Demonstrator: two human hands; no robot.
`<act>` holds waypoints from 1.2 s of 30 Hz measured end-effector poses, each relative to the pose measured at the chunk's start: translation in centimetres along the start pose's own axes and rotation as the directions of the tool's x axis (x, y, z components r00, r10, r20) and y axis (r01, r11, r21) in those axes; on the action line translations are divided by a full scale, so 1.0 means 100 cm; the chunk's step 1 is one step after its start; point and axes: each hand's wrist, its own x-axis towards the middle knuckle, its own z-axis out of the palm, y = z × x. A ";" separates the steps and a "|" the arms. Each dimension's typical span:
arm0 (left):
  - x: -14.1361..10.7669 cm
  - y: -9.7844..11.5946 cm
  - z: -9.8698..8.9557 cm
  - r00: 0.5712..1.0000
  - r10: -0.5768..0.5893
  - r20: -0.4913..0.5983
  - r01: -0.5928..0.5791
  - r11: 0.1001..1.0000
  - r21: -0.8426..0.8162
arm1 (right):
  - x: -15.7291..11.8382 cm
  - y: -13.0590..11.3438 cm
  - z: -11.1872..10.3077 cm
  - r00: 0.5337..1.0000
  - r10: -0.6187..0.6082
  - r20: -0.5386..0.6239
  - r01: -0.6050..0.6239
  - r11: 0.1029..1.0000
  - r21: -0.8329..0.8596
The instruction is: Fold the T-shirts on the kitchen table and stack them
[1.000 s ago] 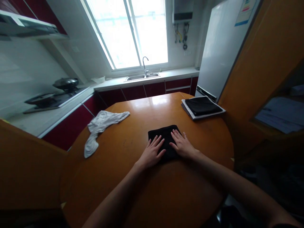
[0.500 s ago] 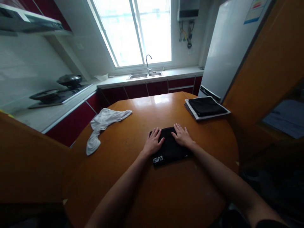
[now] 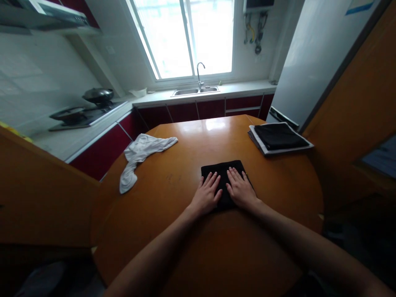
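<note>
A folded black garment (image 3: 221, 168) lies flat on the round wooden table (image 3: 185, 161) in front of me; its exact kind does not show. My left hand (image 3: 207, 193) rests palm down on its left part, with the fingers spread. On its right part lies my right hand (image 3: 241, 189), also flat, with the fingers stretched forward. The two hands are a little apart and cover much of the cloth's near half. The white lettering on the garment is hidden now.
A stack of folded clothes (image 3: 280, 138), black on top with white below, sits at the table's right. A crumpled white garment (image 3: 142, 149) lies at the left. Beyond are a sink (image 3: 187, 92), a stove with pans (image 3: 98, 95) and a fridge (image 3: 312, 57).
Both hands have slid nearer to me over the black garment, so its far edge shows and the lettering is covered. The whole view has shifted slightly.
</note>
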 end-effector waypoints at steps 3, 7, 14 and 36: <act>-0.001 0.003 -0.008 0.999 0.016 -0.037 -0.017 1.000 -0.023 | 0.002 0.002 -0.007 0.998 0.030 -0.047 -0.029 0.999 0.019; -0.008 0.010 -0.010 0.995 0.085 -0.050 -0.085 0.996 -0.001 | 0.005 0.001 -0.010 0.996 0.038 -0.086 -0.036 0.999 0.031; -0.009 0.007 0.001 0.994 0.112 0.016 -0.112 0.994 0.006 | 0.007 -0.001 -0.009 0.996 0.080 -0.050 -0.073 0.988 0.137; 0.013 -0.023 0.005 0.940 -0.171 -0.295 0.030 0.903 -0.428 | 0.029 0.076 -0.059 0.756 0.465 0.461 -0.619 0.278 0.734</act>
